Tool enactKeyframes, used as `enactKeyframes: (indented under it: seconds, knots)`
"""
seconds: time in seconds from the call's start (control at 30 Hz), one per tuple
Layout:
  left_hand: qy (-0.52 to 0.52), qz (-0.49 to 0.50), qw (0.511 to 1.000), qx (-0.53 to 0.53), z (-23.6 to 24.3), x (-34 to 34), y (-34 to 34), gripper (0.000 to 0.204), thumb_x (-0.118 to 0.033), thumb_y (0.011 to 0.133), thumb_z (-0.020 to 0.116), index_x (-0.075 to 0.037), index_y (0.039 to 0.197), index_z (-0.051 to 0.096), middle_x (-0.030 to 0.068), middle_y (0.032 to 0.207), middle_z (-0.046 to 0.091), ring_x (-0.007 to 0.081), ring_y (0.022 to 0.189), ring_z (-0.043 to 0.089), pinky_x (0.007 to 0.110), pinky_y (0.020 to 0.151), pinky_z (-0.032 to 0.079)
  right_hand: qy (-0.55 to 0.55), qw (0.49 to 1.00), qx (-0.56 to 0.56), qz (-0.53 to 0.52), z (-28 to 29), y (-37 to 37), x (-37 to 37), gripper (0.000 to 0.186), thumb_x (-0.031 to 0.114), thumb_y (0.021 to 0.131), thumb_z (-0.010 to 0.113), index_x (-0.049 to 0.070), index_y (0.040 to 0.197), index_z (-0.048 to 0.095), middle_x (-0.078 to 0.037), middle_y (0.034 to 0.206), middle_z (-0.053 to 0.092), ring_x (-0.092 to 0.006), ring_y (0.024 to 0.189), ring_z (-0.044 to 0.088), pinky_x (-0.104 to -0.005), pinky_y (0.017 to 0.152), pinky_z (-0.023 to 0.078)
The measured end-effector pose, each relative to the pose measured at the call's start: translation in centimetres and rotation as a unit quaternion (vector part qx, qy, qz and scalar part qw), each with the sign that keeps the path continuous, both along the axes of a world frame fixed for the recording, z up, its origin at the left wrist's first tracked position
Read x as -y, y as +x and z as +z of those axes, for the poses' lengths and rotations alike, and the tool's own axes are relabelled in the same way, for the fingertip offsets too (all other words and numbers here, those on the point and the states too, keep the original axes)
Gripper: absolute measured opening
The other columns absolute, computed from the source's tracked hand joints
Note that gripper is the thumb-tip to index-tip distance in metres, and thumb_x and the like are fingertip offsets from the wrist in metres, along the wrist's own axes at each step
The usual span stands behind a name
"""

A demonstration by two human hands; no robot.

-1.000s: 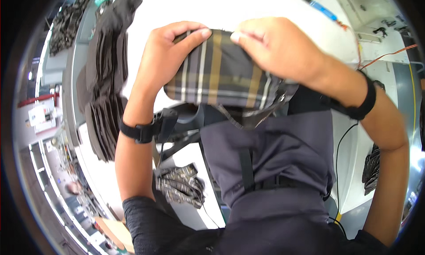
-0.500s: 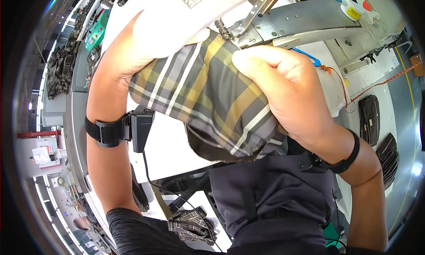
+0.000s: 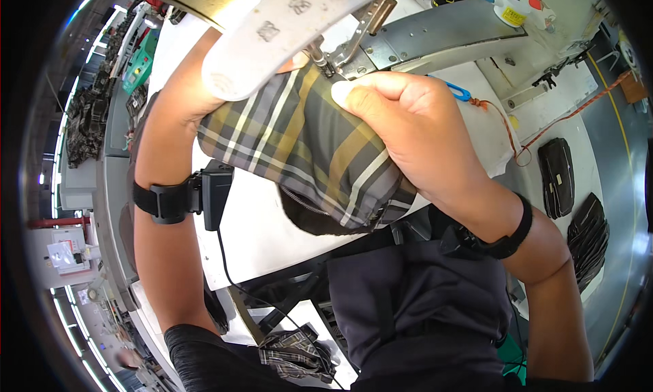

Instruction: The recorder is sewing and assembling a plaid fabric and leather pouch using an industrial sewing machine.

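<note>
A plaid zippered pouch [image 3: 306, 147] in grey, olive and white lies under the needle end of a sewing machine [image 3: 241, 55], close by the metal presser foot [image 3: 326, 65]. My left hand [image 3: 197, 82] is at the pouch's far left, mostly hidden behind the machine's white head; its fingertips show on the fabric beside the foot. My right hand [image 3: 411, 130] pinches the pouch just right of the foot, thumb near the needle area. The pouch's dark, zippered opening [image 3: 299, 208] hangs toward me at the near edge of the white tabletop [image 3: 252, 249].
A blue tool [image 3: 459, 92] with an orange cord lies right of the machine. Dark pouch pieces [image 3: 588, 235] are stacked at the right. Plaid fabric [image 3: 292, 358] lies below the table. Piles of fabric [image 3: 92, 126] and a green object [image 3: 139, 62] are at the left.
Since a second ago the pouch and both hands have come under the machine head, which has entered the view. In the last half second, the pouch and right hand have shifted slightly up and left.
</note>
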State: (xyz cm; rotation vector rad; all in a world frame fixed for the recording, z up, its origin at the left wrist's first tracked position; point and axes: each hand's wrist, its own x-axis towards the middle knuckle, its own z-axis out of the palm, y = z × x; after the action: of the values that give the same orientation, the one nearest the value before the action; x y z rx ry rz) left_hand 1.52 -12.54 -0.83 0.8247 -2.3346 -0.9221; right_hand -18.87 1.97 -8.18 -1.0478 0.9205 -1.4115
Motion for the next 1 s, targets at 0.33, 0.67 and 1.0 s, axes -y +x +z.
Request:
enactKeyframes:
  seconds: [0.33,0.67,1.0]
  knots:
    - [-0.156,0.16,0.975,-0.002,-0.9,-9.1,-1.8,0.026,-0.007,0.09,0.074,0.002,0.114,0.073,0.0149,0.108,0.074,0.0239,0.09,0.071,0.033,0.078,0.056,0.039,0.998,-0.044,0.026,0.0,-1.0,0.1,0.024,0.017,0.103,0.066,-0.004,0.109,0.075,-0.001,0.092,0.074,-0.0029,0.079,0.064,-0.0208,0.069,0.051]
    - [-0.302,0.223,0.927,0.003,-3.0,-10.6,-4.2,0.013,-0.007,0.09,0.077,-0.004,0.102,0.08,0.0124,0.081,0.076,0.0264,0.069,0.072,0.033,0.07,0.057,0.037,0.999,-0.027,0.029,0.0,-0.9,0.1,0.024,0.019,0.104,0.066,-0.002,0.106,0.076,0.0,0.089,0.073,-0.0023,0.076,0.062,-0.0206,0.067,0.051]
    - [-0.249,0.27,0.928,-0.069,-4.4,-11.1,-3.2,0.012,-0.004,0.09,0.076,-0.003,0.101,0.079,0.008,0.09,0.077,0.013,0.073,0.07,0.024,0.068,0.055,0.039,0.997,-0.049,0.043,-0.1,-1.2,0.1,0.026,0.021,0.102,0.068,-0.004,0.104,0.076,0.002,0.083,0.071,-0.0009,0.073,0.059,-0.0209,0.063,0.047]
